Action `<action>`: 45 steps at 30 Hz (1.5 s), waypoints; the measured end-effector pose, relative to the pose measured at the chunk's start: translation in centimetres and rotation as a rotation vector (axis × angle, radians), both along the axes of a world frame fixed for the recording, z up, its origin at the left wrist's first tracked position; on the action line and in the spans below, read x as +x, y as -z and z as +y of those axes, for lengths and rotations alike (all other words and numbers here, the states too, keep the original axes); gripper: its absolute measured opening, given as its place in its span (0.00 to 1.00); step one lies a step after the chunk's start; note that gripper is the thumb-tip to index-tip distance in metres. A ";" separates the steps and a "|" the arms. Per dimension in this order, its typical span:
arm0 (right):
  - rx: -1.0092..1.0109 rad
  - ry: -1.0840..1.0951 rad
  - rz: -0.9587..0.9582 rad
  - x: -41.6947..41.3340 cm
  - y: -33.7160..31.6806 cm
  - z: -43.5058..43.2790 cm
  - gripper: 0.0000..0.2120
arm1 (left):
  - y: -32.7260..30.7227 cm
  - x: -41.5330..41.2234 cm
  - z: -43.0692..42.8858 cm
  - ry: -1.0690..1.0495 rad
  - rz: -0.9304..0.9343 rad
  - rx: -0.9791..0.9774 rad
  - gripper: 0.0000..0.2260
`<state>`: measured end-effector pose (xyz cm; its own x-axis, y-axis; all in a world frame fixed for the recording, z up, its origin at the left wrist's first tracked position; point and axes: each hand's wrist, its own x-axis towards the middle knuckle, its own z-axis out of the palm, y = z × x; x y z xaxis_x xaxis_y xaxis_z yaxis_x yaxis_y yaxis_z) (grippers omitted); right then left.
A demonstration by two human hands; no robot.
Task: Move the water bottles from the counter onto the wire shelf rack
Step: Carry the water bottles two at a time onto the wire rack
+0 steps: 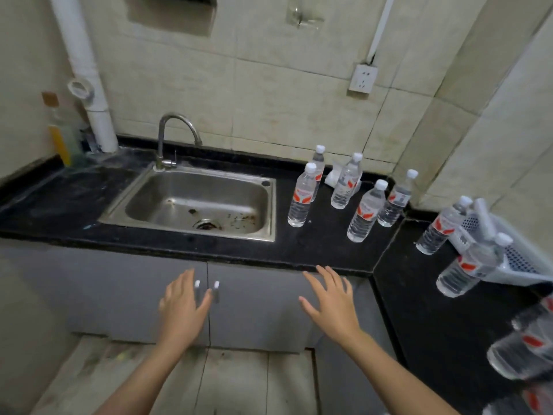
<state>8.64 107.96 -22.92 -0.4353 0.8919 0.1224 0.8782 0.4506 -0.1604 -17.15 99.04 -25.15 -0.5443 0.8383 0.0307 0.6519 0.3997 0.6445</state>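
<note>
Several clear water bottles with white caps and red labels stand on the black counter [323, 247] right of the sink. The nearest to the sink is one bottle [300, 196], with another [366, 212] closer to the corner. More bottles [443, 226] stand on the right arm of the counter beside a white perforated rack [517, 259]. My left hand [184, 307] and my right hand [332, 301] hover with fingers spread in front of the cabinet doors, below the counter edge, holding nothing.
A steel sink [191, 202] with a curved tap [176, 136] is set in the counter's middle. A white pipe [86, 70] and a dish-soap bottle [61, 139] stand at the back left. A wall socket [363, 78] is above the bottles. Blurred bottles [520, 345] sit at the right edge.
</note>
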 end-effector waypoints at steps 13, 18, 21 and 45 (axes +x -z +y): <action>-0.087 0.470 0.292 1.7 1.4 11.6 0.25 | 0.7 7.4 19.1 0.264 -0.167 0.026 0.26; -0.048 0.641 0.527 4.2 1.5 18.0 0.27 | 0.0 8.6 26.2 0.287 -0.173 0.108 0.26; -0.053 0.706 0.679 5.4 1.9 22.1 0.32 | -0.5 8.4 30.1 0.260 -0.179 0.123 0.30; 0.053 0.976 1.117 6.1 2.9 34.7 0.41 | 2.3 8.8 43.3 0.305 -0.605 0.237 0.35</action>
<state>14.71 142.70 -25.78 0.6571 0.7535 0.0227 0.2660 -0.2036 -0.9422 -8.40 142.37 -27.43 -0.2657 0.9641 -0.0019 0.2131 0.0607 0.9751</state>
